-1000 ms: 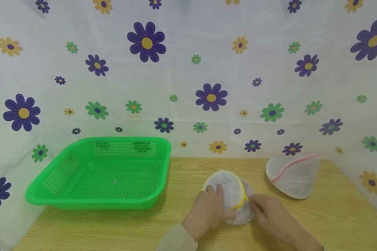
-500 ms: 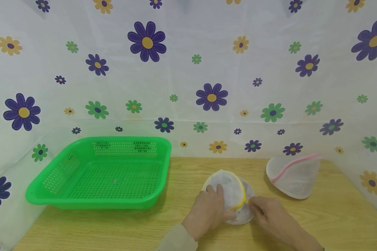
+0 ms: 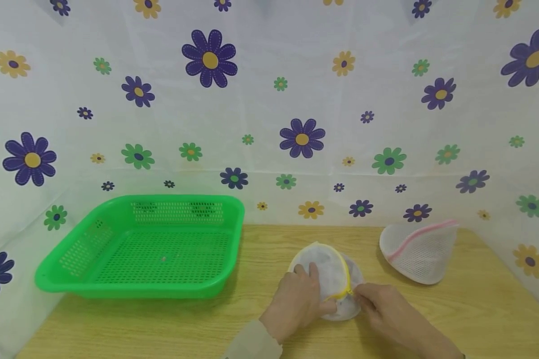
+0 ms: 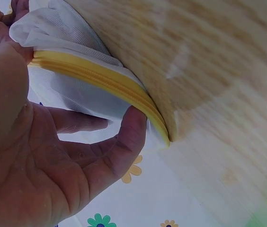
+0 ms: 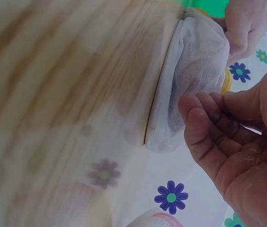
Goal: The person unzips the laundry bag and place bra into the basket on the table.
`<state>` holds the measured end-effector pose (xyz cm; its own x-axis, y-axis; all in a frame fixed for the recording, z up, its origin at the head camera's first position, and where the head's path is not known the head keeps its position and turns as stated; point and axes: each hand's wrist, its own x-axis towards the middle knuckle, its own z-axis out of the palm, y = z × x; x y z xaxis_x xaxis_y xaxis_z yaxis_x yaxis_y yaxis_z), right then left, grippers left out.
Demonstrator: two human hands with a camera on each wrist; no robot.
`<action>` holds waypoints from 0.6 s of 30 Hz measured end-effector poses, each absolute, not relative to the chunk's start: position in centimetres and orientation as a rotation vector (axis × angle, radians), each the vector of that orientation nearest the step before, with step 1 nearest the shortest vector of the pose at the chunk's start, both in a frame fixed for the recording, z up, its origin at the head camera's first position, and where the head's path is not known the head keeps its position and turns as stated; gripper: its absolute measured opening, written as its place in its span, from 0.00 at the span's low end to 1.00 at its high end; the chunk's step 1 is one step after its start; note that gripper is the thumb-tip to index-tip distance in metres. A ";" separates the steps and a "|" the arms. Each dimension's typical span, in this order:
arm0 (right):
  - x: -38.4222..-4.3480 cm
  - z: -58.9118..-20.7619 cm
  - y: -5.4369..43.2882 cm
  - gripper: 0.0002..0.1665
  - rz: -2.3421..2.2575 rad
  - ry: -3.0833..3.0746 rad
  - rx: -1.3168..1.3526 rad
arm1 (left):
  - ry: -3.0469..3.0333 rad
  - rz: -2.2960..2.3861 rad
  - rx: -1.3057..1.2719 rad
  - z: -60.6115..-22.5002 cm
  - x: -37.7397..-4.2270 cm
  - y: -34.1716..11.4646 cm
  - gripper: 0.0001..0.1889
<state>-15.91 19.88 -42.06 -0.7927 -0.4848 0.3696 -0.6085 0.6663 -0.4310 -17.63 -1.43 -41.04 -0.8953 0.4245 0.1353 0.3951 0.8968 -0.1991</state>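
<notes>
A white mesh laundry bag (image 3: 329, 262) with a yellow zipper (image 3: 348, 274) lies on the table right of centre. My left hand (image 3: 294, 297) holds its near left part, thumb toward the viewer. In the left wrist view, fingers of that hand (image 4: 43, 161) bend against the bag's side beneath the yellow zipper (image 4: 100, 81). At the bag's right side, my right hand (image 3: 382, 303) pinches the zipper pull, which its fingertips mostly hide. The right wrist view has the curled right hand (image 5: 247, 151) overlapping the mesh (image 5: 197, 56).
On the left of the wooden table (image 3: 269, 319) stands a green perforated plastic basket (image 3: 152, 289). A second white mesh bag (image 3: 422, 262) with a pink zipper lies at the back right. A white flower-printed sheet (image 3: 260, 109) hangs behind.
My right hand has slid the zipper pull slightly toward the front along the yellow zipper. The left hand keeps its place on the bag.
</notes>
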 end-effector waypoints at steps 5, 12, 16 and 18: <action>-15.9 -42.1 19.8 0.16 0.833 -2.644 0.949 | -2.904 0.252 -0.622 -41.0 -17.6 -1.4 0.46; -16.2 -42.0 19.9 0.17 0.796 -2.687 0.965 | -3.098 -0.181 -0.594 -40.7 -18.1 -2.2 0.46; -16.8 -41.7 20.4 0.15 0.728 -2.733 0.940 | -3.198 -0.411 -0.579 -40.2 -18.4 -2.9 0.43; -17.0 -41.5 20.7 0.14 0.722 -2.755 0.922 | -3.204 -0.382 -0.626 -40.1 -18.5 -3.3 0.41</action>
